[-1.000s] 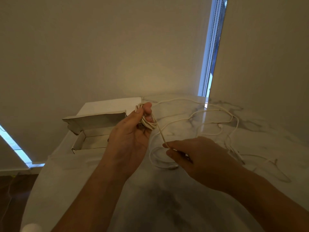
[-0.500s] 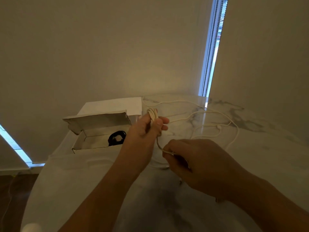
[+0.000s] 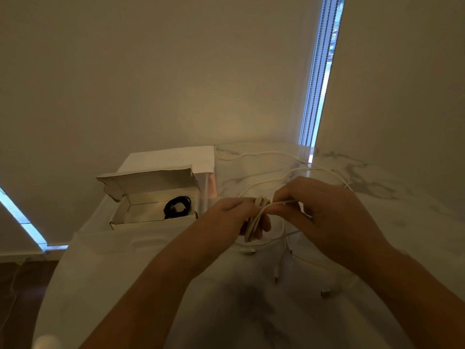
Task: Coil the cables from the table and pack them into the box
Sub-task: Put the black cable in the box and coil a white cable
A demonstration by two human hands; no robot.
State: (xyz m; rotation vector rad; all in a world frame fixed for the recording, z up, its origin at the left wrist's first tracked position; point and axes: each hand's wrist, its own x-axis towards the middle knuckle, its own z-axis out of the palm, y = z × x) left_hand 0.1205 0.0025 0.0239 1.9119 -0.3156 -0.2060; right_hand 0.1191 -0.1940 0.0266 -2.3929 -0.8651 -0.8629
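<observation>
My left hand point(image 3: 226, 217) grips a bundle of white cable point(image 3: 255, 224) wound into loops, held above the marble table point(image 3: 251, 311). My right hand point(image 3: 324, 217) pinches the free strand of that same cable right beside the bundle. More loose white cables point(image 3: 264, 154) trail over the far part of the table, with several plug ends point(image 3: 325, 294) lying near my right forearm. The open white cardboard box point(image 3: 120, 215) stands at the left with its lid up. A coiled black cable point(image 3: 177, 207) lies inside it.
A white flat box or sheet point(image 3: 176, 157) lies behind the open box. The table's rounded left edge point(image 3: 57, 268) drops to a dark floor. Walls close in behind, with a blind cord point(image 3: 317, 79) at a window gap.
My left hand has turned and shifted right with the coil. My right hand rose from the table up to the coil, bringing the strand across it. The black cable in the box is uncovered.
</observation>
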